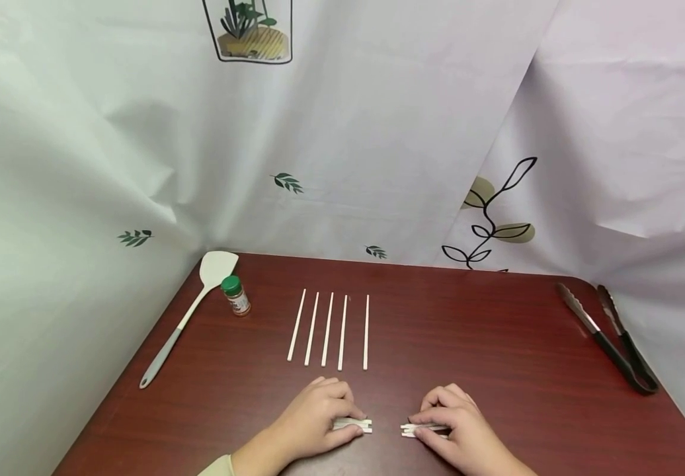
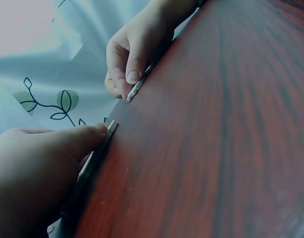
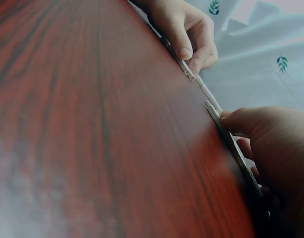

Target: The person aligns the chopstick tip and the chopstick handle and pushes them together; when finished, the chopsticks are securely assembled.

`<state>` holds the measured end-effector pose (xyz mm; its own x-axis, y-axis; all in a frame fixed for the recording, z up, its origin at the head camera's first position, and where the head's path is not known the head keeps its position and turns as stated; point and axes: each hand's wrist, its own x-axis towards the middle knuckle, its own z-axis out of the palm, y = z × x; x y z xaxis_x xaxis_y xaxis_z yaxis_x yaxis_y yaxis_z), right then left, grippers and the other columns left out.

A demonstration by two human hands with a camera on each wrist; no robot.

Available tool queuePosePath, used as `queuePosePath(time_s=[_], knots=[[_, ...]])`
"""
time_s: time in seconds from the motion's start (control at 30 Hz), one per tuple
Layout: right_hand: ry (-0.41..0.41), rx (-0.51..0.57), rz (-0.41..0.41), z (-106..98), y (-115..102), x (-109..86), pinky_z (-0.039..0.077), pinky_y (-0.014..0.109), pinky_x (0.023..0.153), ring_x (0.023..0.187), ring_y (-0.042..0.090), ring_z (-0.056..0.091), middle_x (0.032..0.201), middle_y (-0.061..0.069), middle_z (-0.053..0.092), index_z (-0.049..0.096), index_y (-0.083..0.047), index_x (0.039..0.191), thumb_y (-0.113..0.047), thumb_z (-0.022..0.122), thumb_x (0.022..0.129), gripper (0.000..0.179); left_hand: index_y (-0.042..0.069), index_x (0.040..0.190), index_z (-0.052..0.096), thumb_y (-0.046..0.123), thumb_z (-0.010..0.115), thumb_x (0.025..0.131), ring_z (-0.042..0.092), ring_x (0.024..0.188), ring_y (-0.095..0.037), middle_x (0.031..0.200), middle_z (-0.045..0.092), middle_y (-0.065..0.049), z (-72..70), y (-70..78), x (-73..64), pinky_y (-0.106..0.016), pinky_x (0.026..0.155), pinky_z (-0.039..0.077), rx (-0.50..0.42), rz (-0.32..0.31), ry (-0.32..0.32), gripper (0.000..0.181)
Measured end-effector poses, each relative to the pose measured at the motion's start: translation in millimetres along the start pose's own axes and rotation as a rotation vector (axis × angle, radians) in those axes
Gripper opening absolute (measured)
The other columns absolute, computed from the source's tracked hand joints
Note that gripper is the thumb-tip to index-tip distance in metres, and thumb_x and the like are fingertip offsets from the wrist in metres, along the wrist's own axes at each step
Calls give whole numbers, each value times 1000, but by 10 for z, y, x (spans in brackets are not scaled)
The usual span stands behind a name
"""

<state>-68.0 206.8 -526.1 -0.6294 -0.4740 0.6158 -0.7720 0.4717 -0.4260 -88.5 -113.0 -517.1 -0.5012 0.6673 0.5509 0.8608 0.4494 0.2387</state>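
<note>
My left hand (image 1: pixel 316 419) pinches a small bundle of thin white sticks (image 1: pixel 367 428) between thumb and fingers, low over the dark red table. Facing it, my right hand (image 1: pixel 460 424) grips another bundle of white sticks (image 1: pixel 406 433). The near ends of the two bundles point at each other with a short gap of tabletop between. Both palms hide the rest of the sticks. In the left wrist view the left thumb (image 2: pixel 87 138) lies along its bundle; in the right wrist view the right thumb (image 3: pixel 236 119) rests at its bundle's end.
Several white sticks (image 1: pixel 326 328) lie side by side beyond the hands on the table (image 1: pixel 467 330). At the left are a white spatula (image 1: pixel 217 268) with a grey handle and a green-capped spice jar (image 1: pixel 238 297). Black-handled tongs (image 1: pixel 616 354) lie far right. Printed cloth (image 1: pixel 366 132) hangs behind.
</note>
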Motion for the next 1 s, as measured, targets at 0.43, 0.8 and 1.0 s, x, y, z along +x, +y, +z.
queuePosePath(time_s=[0.43, 0.8, 1.0], knots=[[-15, -72, 75, 75, -95, 2, 37, 33, 81, 94, 0, 50, 102, -27, 60, 70, -40, 94, -15, 91, 79, 37, 29, 87, 82, 23, 94, 75, 50, 82, 8, 83, 60, 24, -1, 176, 39, -24, 78, 41, -164, -294, 19, 18], [64, -174, 99, 28, -110, 40, 39, 24, 84, 87, -3, 59, 100, -25, 64, 70, -28, 106, -4, 80, 86, 33, 29, 85, 75, 23, 91, 82, 48, 79, 7, 83, 57, 23, 66, 208, 54, -22, 76, 40, -104, -285, 86, 17], [12, -136, -57, 17, -68, 60, 39, 24, 81, 90, -4, 59, 101, -21, 65, 76, -25, 121, -24, 57, 111, 22, 28, 89, 73, 26, 87, 87, 51, 82, 3, 89, 57, 19, 78, 187, 46, -22, 78, 41, -22, -190, 115, 14]])
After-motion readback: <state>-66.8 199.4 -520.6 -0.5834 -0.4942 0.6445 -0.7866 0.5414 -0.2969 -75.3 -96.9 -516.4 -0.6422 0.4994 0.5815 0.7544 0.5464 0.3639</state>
